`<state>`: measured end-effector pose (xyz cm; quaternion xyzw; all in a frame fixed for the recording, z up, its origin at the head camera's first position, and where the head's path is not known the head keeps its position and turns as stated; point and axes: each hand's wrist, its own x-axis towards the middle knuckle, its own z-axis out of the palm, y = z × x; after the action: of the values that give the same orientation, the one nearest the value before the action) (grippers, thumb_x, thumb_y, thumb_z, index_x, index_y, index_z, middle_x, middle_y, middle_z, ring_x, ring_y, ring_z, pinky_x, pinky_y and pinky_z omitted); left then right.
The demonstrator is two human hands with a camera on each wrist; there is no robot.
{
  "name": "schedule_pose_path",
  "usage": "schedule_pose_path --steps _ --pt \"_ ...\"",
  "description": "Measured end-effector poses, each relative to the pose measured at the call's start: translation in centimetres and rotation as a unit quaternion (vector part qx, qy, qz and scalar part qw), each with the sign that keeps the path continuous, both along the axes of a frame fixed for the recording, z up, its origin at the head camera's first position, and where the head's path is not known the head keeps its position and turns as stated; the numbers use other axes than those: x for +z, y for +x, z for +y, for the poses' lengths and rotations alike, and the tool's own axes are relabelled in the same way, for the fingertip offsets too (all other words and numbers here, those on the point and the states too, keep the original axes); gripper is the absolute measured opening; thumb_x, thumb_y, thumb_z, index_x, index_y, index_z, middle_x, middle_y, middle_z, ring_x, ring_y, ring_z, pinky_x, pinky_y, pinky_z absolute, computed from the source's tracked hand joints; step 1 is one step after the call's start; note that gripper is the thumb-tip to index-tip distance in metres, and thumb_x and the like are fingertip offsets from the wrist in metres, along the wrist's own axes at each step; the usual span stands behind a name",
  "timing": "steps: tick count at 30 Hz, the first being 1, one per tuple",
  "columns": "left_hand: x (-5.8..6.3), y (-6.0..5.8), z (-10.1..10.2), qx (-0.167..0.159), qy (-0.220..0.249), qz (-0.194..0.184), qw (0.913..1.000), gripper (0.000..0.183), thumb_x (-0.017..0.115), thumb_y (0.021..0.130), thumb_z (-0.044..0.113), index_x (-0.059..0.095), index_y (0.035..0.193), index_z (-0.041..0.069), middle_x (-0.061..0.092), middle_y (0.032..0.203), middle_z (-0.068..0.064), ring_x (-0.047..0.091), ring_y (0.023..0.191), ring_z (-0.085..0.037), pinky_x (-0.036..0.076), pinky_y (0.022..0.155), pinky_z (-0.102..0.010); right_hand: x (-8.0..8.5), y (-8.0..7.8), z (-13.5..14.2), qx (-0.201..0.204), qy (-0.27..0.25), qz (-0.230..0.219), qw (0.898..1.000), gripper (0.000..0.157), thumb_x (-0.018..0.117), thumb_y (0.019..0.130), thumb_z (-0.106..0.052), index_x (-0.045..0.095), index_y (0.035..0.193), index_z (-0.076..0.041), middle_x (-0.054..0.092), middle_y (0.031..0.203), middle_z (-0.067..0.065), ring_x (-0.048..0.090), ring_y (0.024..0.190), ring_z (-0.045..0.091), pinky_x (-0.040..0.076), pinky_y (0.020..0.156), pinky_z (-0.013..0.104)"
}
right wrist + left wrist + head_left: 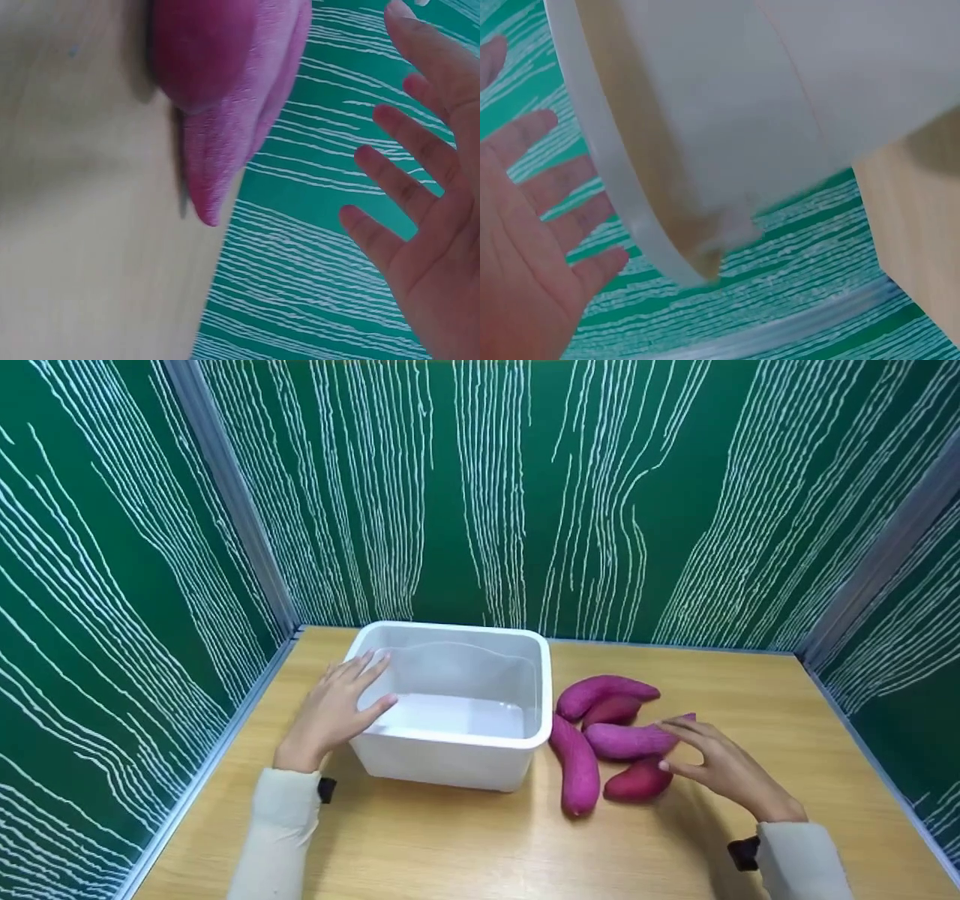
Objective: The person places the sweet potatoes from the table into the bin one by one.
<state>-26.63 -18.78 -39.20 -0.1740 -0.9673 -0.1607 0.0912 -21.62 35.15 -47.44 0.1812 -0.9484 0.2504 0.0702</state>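
Fingers [397, 182] of the right hand [724, 769]: spread apart and gripping nothing; in the head view they reach over the tapered right end of the pale purple sweet potato [622, 741], thumb near the dark red sweet potato [639, 781]; the right wrist view shows a gap, so contact looks unlikely.
Fingers of the left hand [334, 712]: spread and holding nothing, over the left rim of the white plastic bin [442, 765]; whether they touch it, I cannot tell.
Sweet potato cluster: five on the tabletop, right of the bin; the curved sweet potato [607, 690] lies at the back, a small reddish sweet potato [611, 710] tucked in front of it, and the long sweet potato [579, 772] beside the bin's right wall.
Rolling risk: pinched only by its narrow tip, the pale purple one would probably pivot or slip, being round and smooth.
Dragging risk: packed so closely, neighbours could be nudged away by a sideways pull.
Bin risk: a hard push on the rim might slide it into the long one.
Surroundings: wooden table [465, 847], green panels with white lines [562, 510], grey corner posts [232, 495].
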Motion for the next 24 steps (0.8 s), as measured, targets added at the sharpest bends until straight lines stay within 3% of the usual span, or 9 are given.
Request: schedule_pose_path --steps 7,15,24 --pt "-0.8 0.5 -1.8 -0.009 0.032 0.013 0.9994 0.062 0.056 0.092 0.053 0.045 0.144 0.022 0.045 0.147 -0.012 0.04 0.136 -0.037 0.026 0.111 -0.061 -1.5 -0.3 0.5 0.017 -0.016 -0.051 0.998 0.059 0.073 0.085 -0.029 0.054 0.136 -0.007 0.05 0.138 0.023 0.04 0.129 0.048 0.032 0.1 0.068" --pt "-1.7 0.9 -3.1 -0.01 0.105 -0.012 0.9943 0.054 0.067 0.088 0.045 0.055 0.137 0.024 0.053 0.142 -0.007 0.045 0.133 -0.035 0.036 0.104 -0.062 -3.1 -0.7 0.7 0.033 -0.032 -0.092 0.995 0.055 0.072 0.083 -0.007 0.054 0.135 -0.008 0.048 0.14 0.022 0.035 0.132 0.051 0.028 0.104 0.069" --pt "-2.4 1.3 -3.7 -0.032 0.144 0.008 0.989 0.04 0.074 0.084 0.03 0.068 0.122 0.017 0.063 0.129 -0.006 0.054 0.125 -0.035 0.041 0.102 -0.058 -4.0 -0.7 0.7 0.035 -0.051 -0.127 0.99 0.054 0.071 0.085 -0.008 0.054 0.136 -0.009 0.045 0.143 0.024 0.03 0.134 0.053 0.026 0.104 0.069"
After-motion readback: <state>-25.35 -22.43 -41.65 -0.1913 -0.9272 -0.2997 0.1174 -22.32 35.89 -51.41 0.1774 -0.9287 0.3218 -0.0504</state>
